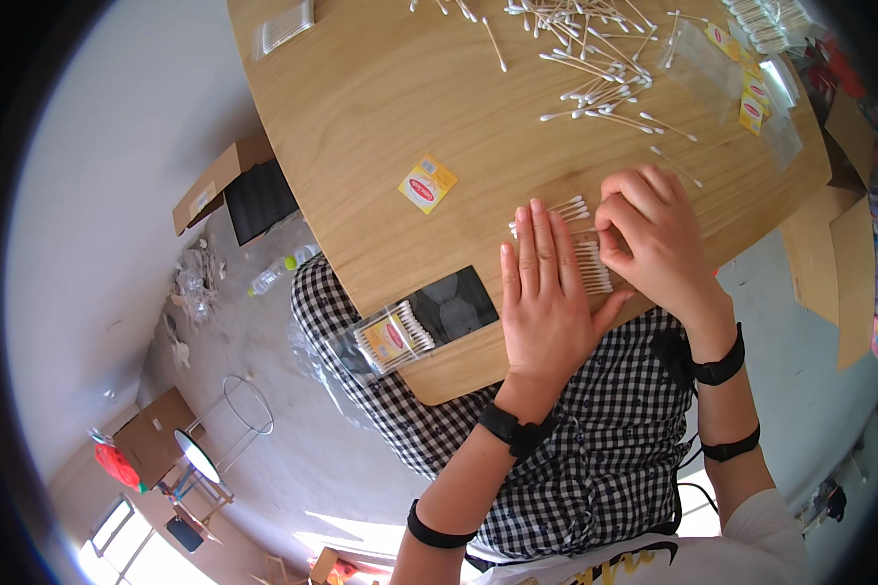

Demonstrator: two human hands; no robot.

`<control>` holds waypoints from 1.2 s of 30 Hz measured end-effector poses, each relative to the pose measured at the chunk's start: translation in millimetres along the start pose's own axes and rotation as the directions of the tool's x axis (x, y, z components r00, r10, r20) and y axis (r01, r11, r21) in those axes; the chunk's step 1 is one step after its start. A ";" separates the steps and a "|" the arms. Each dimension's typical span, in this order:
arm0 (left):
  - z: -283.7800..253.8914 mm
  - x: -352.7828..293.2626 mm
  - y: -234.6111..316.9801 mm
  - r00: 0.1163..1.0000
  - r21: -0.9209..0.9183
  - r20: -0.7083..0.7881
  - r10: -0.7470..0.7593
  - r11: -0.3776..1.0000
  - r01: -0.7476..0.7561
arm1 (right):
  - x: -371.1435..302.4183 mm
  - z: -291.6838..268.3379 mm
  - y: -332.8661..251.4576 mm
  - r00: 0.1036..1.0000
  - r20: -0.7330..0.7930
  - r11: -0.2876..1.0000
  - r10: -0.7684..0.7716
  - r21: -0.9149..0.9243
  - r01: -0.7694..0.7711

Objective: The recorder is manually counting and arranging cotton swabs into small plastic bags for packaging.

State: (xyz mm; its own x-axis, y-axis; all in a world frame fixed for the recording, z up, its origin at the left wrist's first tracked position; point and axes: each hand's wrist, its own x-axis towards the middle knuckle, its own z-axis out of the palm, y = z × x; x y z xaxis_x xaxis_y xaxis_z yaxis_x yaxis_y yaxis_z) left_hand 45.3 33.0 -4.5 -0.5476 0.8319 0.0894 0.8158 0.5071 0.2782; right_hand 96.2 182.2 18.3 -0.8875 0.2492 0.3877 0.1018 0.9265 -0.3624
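My left hand (544, 292) lies flat with its fingers stretched out over a row of cotton swabs (592, 268) at the table's near edge. White tips of the row show on both sides of that hand; its middle is hidden. Just right of it, my right hand (654, 234) is closed in a pinch at the row, its fingertips on what looks like a single cotton swab (583, 231). A yellow and white card (427, 184) lies on the table ahead and to the left. Near the left corner, a clear bag of cotton swabs (393, 337) with a yellow label rests partly on a black pad (456, 304).
Loose cotton swabs (595, 58) are heaped at the far side of the wooden table (361, 117). Clear bags (702, 73) and yellow cards (752, 102) lie far right. A packed bag (285, 24) sits far left. Cardboard boxes (834, 253) stand beside the table.
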 end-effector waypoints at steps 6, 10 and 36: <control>1.0 -1.4 -0.2 1.000 -0.018 0.002 0.011 1.000 -0.011 | -37.1 -38.8 24.2 0.996 0.053 0.997 0.065 -0.039 -0.063; -3.8 -8.7 -6.0 1.000 0.004 0.011 0.028 1.000 -0.028 | -89.6 -77.3 36.4 0.937 0.044 0.938 0.346 -0.042 -0.344; -2.6 -39.0 2.1 0.993 0.097 0.109 0.043 0.994 -0.053 | -19.9 -14.8 5.1 0.983 -0.102 0.954 0.153 0.275 -0.120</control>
State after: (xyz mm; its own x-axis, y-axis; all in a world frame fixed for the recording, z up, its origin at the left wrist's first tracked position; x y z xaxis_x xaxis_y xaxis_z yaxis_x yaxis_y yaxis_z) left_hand 67.9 1.1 -4.9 -0.4886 0.8725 -0.0039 0.8580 0.4813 0.1791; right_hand 121.0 186.2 21.3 -0.8110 0.4152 0.4122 0.0797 0.7764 -0.6252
